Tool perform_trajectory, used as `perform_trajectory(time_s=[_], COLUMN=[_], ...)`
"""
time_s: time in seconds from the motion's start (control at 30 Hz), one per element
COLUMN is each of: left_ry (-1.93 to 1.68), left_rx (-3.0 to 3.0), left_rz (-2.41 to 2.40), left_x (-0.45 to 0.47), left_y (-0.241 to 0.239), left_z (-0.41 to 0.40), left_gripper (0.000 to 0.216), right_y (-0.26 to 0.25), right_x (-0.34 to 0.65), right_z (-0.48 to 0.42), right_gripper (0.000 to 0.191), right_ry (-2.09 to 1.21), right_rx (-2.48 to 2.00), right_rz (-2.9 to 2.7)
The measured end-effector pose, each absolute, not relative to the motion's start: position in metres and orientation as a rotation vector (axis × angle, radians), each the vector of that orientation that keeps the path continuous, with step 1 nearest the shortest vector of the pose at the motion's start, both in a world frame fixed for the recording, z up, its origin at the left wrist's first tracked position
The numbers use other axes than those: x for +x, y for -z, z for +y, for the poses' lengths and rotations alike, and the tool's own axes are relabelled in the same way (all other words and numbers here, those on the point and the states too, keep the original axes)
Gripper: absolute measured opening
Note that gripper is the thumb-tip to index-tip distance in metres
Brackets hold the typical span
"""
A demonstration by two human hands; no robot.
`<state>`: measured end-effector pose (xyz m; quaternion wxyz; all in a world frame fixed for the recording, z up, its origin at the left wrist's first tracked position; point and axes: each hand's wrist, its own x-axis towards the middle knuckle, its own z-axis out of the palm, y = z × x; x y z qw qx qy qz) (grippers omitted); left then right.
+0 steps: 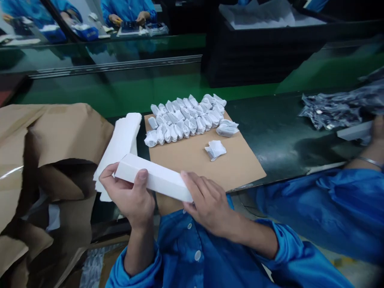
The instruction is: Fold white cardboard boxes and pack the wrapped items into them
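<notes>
A long, narrow white box (156, 176) lies slantwise between my two hands, above the near edge of the bench. My left hand (132, 196) is closed around its left end, the thumb on the front face. At the other end, my right hand (207, 200) grips the box with thumb and fingers. Beyond it, rows of small white paper-wrapped packets (186, 118) sit on a brown cardboard sheet (237, 166). One crumpled white packet (216, 149) lies apart on the sheet, nearer me. To the left is a stack of flat white cartons (120, 140).
A large open cardboard box (69, 132) stands at the left. Black stacked trays (255, 52) rise at the back. On the right are dark items in clear plastic bags (333, 112) and a nearby person's arm (372, 148). Other people in blue sleeves work across the line.
</notes>
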<state>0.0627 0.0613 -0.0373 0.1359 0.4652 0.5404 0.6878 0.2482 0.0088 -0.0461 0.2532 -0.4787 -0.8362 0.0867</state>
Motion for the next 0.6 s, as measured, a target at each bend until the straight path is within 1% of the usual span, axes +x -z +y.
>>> perform_trajectory(time_s=[0.07, 0.13, 0.17, 0.2, 0.27, 0.33, 0.4, 0.43, 0.47, 0.53, 0.6], left_ry=[-1.847, -1.468, -1.216, -0.985, -0.693, -0.59, -0.469, -0.379, -0.292, -0.19, -0.225], left_rx=[1.707, 2.22, 2.447, 2.617, 2.791, 2.788, 2.646, 2.548, 2.451, 2.312, 2.263], left_rz=[1.606, 1.572, 1.495, 1.395, 1.304, 1.434, 1.656, 1.757, 1.834, 1.903, 1.868], left_x=[0.06, 0.055, 0.053, 0.051, 0.049, 0.047, 0.045, 0.045, 0.045, 0.045, 0.046], left_y=[0.035, 0.035, 0.037, 0.04, 0.048, 0.054, 0.057, 0.057, 0.057, 0.055, 0.054], left_z=[0.052, 0.042, 0.039, 0.037, 0.038, 0.041, 0.042, 0.041, 0.041, 0.04, 0.042], left_gripper=[0.061, 0.074, 0.076, 0.071, 0.053, 0.04, 0.038, 0.039, 0.041, 0.044, 0.048], right_y=[0.047, 0.039, 0.033, 0.026, 0.015, 0.009, 0.011, 0.015, 0.02, 0.034, 0.048], right_x=[0.256, 0.268, 0.276, 0.283, 0.301, 0.322, 0.345, 0.355, 0.364, 0.375, 0.375], right_z=[0.016, 0.028, 0.035, 0.043, 0.061, 0.08, 0.097, 0.104, 0.11, 0.116, 0.12], right_gripper=[0.053, 0.047, 0.046, 0.045, 0.048, 0.045, 0.039, 0.039, 0.041, 0.045, 0.043], right_ry=[-0.232, -0.392, -0.482, -0.555, -0.596, -0.461, -0.305, -0.272, -0.297, -0.507, -0.693], right_rx=[-1.286, -1.175, -1.098, -1.005, -0.917, -1.099, -1.403, -1.505, -1.535, -1.445, -1.344], right_rz=[-2.359, -2.482, -2.541, -2.588, -2.585, -2.492, -2.458, -2.494, -2.552, -2.563, -2.417])
